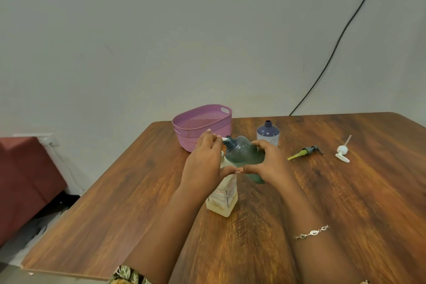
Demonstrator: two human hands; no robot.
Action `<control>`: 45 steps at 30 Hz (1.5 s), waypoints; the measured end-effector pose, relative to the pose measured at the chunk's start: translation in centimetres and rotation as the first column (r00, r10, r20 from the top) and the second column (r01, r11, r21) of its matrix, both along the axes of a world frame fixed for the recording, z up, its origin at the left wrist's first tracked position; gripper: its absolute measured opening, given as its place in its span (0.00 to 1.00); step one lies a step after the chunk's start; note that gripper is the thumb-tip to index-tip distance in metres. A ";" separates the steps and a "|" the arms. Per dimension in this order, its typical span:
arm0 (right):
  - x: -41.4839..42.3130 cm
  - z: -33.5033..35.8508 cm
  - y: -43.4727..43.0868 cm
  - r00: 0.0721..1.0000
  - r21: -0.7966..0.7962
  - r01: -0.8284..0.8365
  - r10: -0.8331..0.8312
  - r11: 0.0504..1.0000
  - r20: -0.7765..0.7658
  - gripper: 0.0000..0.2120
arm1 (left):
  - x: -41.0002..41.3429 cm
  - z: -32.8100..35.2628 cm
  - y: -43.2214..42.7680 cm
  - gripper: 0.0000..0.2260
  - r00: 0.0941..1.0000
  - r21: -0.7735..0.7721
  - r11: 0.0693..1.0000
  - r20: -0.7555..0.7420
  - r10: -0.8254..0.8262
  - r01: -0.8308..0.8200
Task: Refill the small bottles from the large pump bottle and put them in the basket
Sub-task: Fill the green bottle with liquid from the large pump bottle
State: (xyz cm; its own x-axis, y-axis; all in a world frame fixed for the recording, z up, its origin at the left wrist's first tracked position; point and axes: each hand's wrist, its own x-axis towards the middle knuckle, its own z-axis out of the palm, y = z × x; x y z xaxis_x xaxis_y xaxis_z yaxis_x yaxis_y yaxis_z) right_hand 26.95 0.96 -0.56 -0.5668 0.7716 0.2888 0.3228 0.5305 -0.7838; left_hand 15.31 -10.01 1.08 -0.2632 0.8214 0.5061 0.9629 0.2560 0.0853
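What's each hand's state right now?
Left hand: open, resting on the pump head of the large pump bottle.
Right hand: closed around the tilted teal small bottle, its neck at the nozzle.

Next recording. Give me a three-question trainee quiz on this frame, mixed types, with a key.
1. True or false: the blue bottle has a pump head fitted.
2. How many loose pump heads lie on the table?
3. The tilted green bottle has its mouth at: A) the nozzle of the large pump bottle B) the blue bottle's neck C) the table top.
Key: 1 false; 2 two, the dark pump head and the white pump head; 3 A.
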 end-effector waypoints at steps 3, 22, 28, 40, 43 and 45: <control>-0.1 0.1 0.0 1.000 -0.001 0.001 -0.001 1.000 0.001 0.31 | 0.1 0.0 0.0 0.37 1.000 -0.009 1.000 -0.011 0.024 -0.024; -0.1 0.0 -0.5 1.000 -0.007 0.005 -0.005 1.000 0.029 0.31 | 0.5 0.0 -0.4 0.38 0.991 -0.141 0.987 -0.116 0.066 -0.082; -0.2 -0.6 -0.6 0.999 -0.009 0.015 -0.014 1.000 0.033 0.31 | 1.0 0.2 -0.3 0.37 0.987 -0.172 0.979 -0.141 0.083 -0.107; -0.3 -0.5 -0.4 0.999 -0.015 0.004 -0.004 1.000 0.038 0.31 | 0.7 0.2 -0.2 0.36 0.997 -0.106 0.992 -0.059 0.055 -0.061; -0.2 -0.6 -0.4 0.999 -0.017 0.011 -0.010 1.000 0.036 0.31 | 1.2 0.0 -0.3 0.37 0.994 -0.132 0.988 -0.082 0.065 -0.076; -0.1 -0.5 -0.4 1.000 -0.021 0.005 -0.004 1.000 0.030 0.31 | 1.2 0.2 -0.4 0.37 0.993 -0.141 0.987 -0.100 0.068 -0.082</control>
